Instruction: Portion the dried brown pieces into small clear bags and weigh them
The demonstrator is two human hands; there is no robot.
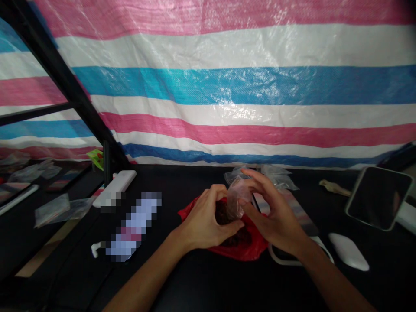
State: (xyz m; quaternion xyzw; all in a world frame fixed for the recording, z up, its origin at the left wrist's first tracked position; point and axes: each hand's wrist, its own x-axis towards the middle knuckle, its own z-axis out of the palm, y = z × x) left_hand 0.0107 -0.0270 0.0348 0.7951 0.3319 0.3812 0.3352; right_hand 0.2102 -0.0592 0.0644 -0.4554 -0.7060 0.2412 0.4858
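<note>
A red plastic bag (253,251) lies spread on the black table under both hands, with dark brown loose material (242,238) in it. In my right hand (276,212) a small clear plastic bag (236,197) is pinched above the red bag. My left hand (203,221) curves over the red bag's left side, thumb and index finger apart, its fingertips close to the clear bag. Dark material shows through the gap of that hand. Whether the left fingers touch the clear bag I cannot tell.
More clear bags (281,175) lie behind my right hand. A phone (378,199) and a white computer mouse (348,251) are at right. At left are a white oblong device (115,188), a blurred-out object (134,229) and flat clear bags (61,210). Striped sheeting (227,86) hangs behind.
</note>
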